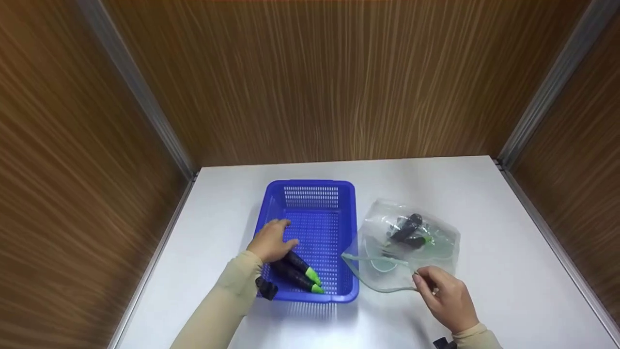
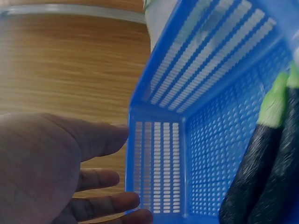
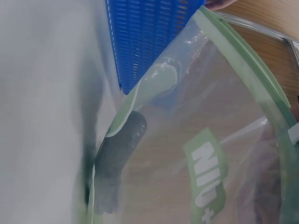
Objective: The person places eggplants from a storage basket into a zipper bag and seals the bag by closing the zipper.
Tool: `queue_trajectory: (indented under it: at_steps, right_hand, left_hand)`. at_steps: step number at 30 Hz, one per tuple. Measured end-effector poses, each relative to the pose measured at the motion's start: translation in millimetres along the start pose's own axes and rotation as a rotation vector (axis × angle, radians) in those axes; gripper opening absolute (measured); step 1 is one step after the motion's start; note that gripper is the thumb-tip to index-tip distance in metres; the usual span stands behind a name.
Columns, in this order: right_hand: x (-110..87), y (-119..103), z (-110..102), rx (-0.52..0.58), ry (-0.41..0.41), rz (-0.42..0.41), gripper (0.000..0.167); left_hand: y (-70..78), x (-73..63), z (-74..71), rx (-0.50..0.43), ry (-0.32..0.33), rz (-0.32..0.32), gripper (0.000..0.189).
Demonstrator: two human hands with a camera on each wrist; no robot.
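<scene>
Two dark eggplants (image 1: 290,271) with bright green stem ends lie side by side at the near end of a blue plastic basket (image 1: 352,242). Over the basket's left side is my left hand (image 1: 271,241), its fingers spread and nothing in its grasp; in the left wrist view the eggplants (image 2: 257,172) lie apart from the fingers. My right hand (image 1: 448,298) pinches the green zip edge of a clear zip bag (image 1: 443,257). The bag's mouth gapes toward the basket. Dark eggplants (image 1: 409,229) show through its plastic, and in the right wrist view one eggplant (image 3: 119,149) lies along the bag's side.
Basket and bag rest on a white table (image 1: 223,203), the bag to the right. Wood-grain panels (image 1: 339,87) rise behind and on both sides, with metal strips (image 1: 145,92) at the corners. The bag's mouth edge overlaps the basket's right rim in the head view.
</scene>
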State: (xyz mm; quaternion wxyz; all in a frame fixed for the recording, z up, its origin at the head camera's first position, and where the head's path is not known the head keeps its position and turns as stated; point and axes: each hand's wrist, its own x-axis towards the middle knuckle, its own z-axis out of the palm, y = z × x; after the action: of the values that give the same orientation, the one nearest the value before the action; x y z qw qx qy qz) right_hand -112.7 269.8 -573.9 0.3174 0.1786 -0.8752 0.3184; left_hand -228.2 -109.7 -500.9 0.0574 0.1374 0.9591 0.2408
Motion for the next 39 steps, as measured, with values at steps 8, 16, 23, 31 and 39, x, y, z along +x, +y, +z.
queue_trajectory:
  at_steps: [8,16,23,31,39]
  right_hand:
    - [3.5,1,-2,0.016,0.003,0.005,0.014]
    - [1.5,2,-6,-0.014,0.017,0.016,0.022]
    - [4.9,7,-10,-0.028,0.023,0.016,0.024]
    - [6.3,7,-10,-0.008,0.03,0.034,0.022]
    - [6.6,6,-9,-0.021,0.029,0.062,0.019]
  left_hand:
    - [-14.2,13.9,8.3,-0.04,-0.032,-0.026,0.058]
    - [-10.6,19.9,15.0,-0.044,-0.048,-0.018,0.061]
    - [-4.7,25.5,17.5,-0.057,-0.07,-0.034,0.066]
    - [-4.9,28.3,15.4,-0.025,-0.097,-0.035,0.068]
    - [-1.5,34.0,11.9,-0.017,-0.13,-0.066,0.073]
